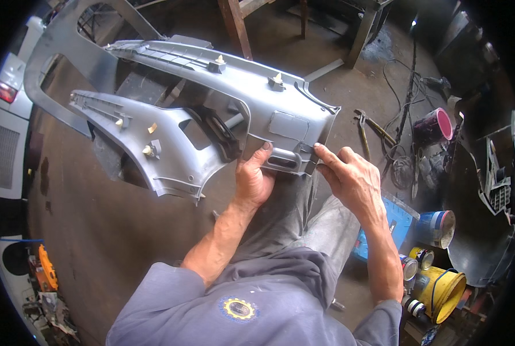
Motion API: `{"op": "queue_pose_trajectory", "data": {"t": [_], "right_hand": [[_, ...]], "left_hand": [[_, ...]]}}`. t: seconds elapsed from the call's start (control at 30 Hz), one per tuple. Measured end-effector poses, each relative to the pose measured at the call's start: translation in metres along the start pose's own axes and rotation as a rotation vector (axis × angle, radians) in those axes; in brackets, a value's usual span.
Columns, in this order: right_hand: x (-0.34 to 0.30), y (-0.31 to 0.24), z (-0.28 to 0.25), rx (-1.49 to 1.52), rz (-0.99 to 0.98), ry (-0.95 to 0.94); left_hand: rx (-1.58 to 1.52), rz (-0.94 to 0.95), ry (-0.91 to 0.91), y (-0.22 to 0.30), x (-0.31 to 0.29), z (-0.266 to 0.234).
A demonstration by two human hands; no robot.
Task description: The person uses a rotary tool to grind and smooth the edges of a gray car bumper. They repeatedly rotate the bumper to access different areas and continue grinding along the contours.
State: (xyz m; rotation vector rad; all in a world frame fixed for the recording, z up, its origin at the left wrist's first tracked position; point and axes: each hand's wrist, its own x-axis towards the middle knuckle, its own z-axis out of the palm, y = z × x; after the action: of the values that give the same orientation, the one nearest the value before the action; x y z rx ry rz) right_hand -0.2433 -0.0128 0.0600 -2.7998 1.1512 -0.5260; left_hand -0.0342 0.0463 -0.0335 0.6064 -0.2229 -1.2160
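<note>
A large grey moulded plastic car trim panel [211, 75] lies across in front of me, its ribbed inner side up, with pale clips standing on it. My left hand [255, 176] grips its near edge beside an oblong slot, thumb on top and fingers hidden underneath. At the panel's right corner, my right hand [352, 179] has its index fingertip on a small tab, with the thumb below and the other fingers curled. A second, similar grey trim panel [165, 144] is at the left, touched by neither hand.
Pliers [363, 134] lie on the floor to the right, near a pink-lined bucket [436, 126] and cables. Closer to me stand a blue case [393, 225], several cans and a yellow bucket [444, 291]. A grey frame-like panel [53, 49] is at the far left.
</note>
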Motion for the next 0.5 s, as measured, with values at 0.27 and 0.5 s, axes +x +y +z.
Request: {"op": "queue_pose_trajectory", "data": {"t": [0.27, 0.5], "right_hand": [[0.008, 0.009, 0.009, 0.108, -0.079, 0.102], [0.016, 0.005, 0.001, 0.277, 0.067, 0.040]], "left_hand": [[0.124, -0.009, -0.058, 0.007, -0.013, 0.017], [0.115, -0.039, -0.058, 0.007, -0.012, 0.018]]}}
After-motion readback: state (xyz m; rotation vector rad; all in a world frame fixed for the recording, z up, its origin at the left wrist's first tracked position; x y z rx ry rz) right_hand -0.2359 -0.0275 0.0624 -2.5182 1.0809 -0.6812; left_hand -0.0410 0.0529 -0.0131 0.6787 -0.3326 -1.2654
